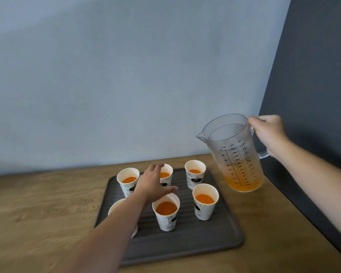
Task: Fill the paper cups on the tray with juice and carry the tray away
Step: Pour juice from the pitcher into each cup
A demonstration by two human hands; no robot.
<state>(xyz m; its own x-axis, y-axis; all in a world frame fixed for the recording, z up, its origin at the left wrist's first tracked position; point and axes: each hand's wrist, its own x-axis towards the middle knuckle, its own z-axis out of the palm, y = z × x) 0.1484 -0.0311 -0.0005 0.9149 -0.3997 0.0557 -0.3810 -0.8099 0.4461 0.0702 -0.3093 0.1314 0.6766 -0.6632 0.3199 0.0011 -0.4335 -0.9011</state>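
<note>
Several white paper cups stand on a dark ribbed tray [215, 239]; those whose insides show hold orange juice. The front middle cup [166, 213] and front right cup [205, 201] are the fullest; the back right cup [195, 174] and back left cup [127, 181] hold less. My forearm hides most of the front left cup [114, 207]. My left hand [153, 185] hovers open, fingers spread, over the back middle cup [165, 174]. My right hand [268, 133] grips the handle of a clear measuring jug [234, 154], held upright in the air right of the tray, with a little juice at its bottom.
The tray lies on a wooden tabletop [37, 203] that runs left and toward me. A pale blue wall stands right behind the table. A dark grey wall [313, 95] borders the table's right edge, close to the jug.
</note>
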